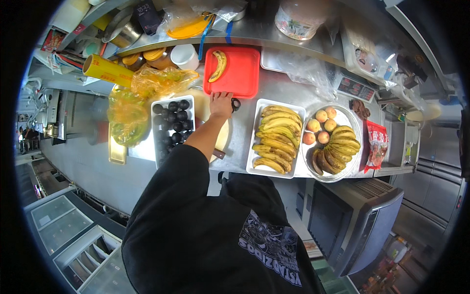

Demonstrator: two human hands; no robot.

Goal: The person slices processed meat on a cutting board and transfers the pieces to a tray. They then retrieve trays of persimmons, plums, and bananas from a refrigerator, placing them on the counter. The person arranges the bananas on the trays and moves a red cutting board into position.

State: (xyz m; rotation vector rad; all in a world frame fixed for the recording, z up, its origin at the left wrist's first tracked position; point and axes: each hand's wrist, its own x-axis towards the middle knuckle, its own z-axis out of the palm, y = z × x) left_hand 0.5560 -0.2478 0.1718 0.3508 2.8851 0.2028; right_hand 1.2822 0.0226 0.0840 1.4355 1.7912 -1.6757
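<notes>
My left hand (221,103) reaches forward with its fingers over the near rim of a red plastic tray (240,75). One spotted banana (219,66) lies in the tray's left part. A black ring-shaped object (236,105) shows beside this hand; what it is I cannot tell. Under my forearm is a round cutting board (222,137), with a brown knife handle (219,153) jutting out to the right. To the left stands a white tray of dark round fruits (177,126), partly behind my sleeve. A white tray (270,171) to the right holds several bananas (281,121). My right hand is out of view.
A round metal tray (332,179) holds peaches (321,116) and a bunch of bananas (342,145). Right of it lies a red packet (376,143). A digital scale (355,88) sits behind. Orange plastic bags (126,114) lie at left. A metal shelf (257,38) overhangs the counter's back.
</notes>
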